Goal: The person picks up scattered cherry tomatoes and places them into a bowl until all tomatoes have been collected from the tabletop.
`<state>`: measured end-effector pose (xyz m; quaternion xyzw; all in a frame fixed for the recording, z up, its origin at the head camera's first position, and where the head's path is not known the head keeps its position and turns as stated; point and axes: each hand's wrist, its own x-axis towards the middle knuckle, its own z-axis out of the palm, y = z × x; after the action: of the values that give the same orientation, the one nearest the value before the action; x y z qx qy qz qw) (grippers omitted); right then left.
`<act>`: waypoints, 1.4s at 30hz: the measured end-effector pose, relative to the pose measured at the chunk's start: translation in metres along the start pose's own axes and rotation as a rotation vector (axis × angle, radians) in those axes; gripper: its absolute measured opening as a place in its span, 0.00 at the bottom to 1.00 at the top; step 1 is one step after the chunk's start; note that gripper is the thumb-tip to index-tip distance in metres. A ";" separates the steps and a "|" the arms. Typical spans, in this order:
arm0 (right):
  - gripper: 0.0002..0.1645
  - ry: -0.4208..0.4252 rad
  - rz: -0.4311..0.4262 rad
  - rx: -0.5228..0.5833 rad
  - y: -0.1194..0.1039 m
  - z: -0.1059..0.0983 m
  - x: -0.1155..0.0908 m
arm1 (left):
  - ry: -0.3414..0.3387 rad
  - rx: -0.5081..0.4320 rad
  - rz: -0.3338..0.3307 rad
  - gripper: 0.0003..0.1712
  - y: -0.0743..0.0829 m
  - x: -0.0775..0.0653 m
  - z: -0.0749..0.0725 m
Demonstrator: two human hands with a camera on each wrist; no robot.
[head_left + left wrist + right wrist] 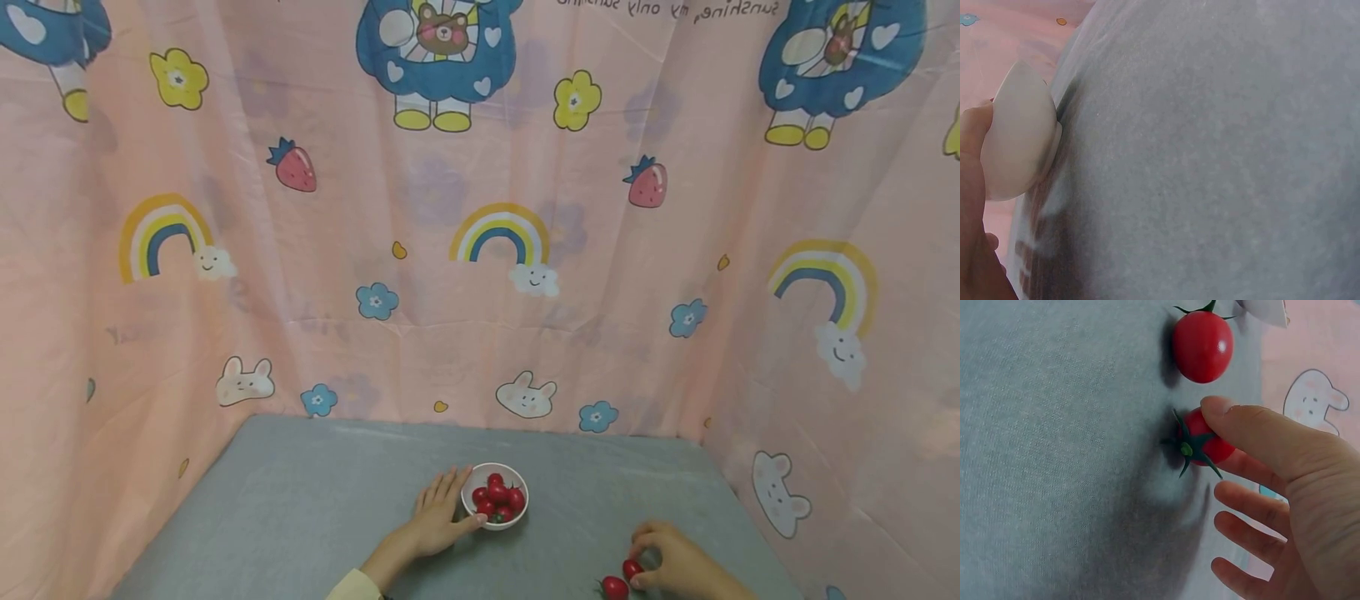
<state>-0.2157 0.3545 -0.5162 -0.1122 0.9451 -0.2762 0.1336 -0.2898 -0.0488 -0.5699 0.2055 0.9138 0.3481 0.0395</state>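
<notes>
A small white bowl [523, 514] with several red cherry tomatoes [497, 493] in it stands on the grey tabletop. My left hand [435, 518] touches its left side, fingers nearly straight along the rim and thumb at the near edge. In the left wrist view the bowl [1022, 137] shows from outside, with the thumb against its rim. At the lower right, my right hand [678, 560] pinches a cherry tomato [1207, 440] with green sepals between thumb and index finger. The other fingers spread loosely. Close beside it lies a second cherry tomato [1204, 347] on the cloth.
Grey cloth [322, 475] covers the table. Behind it and at both sides hangs a pink curtain [315, 250] printed with rainbows, flowers, rabbits and strawberries. The bowl's edge also appears at the top of the right wrist view.
</notes>
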 end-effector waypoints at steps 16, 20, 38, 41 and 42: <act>0.13 0.062 -0.066 -0.137 -0.035 -0.001 0.022 | -0.017 -0.014 0.003 0.51 0.010 -0.004 -0.008; 0.13 0.115 -0.094 -0.175 -0.054 0.000 0.033 | -0.008 -0.022 0.005 0.51 0.008 -0.003 -0.006; 0.14 0.361 -0.217 -0.295 -0.131 0.010 0.089 | 0.004 -0.023 0.025 0.55 0.009 -0.003 -0.008; 0.15 0.376 -0.212 -0.296 -0.142 0.013 0.096 | 0.017 -0.011 0.033 0.55 0.009 -0.002 -0.009; 0.15 0.381 -0.211 -0.298 -0.146 0.013 0.098 | 0.015 -0.004 0.030 0.54 0.009 -0.002 -0.009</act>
<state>-0.2830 0.2004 -0.4652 -0.1744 0.9665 -0.1627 -0.0945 -0.2874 -0.0495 -0.5573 0.2166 0.9101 0.3521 0.0279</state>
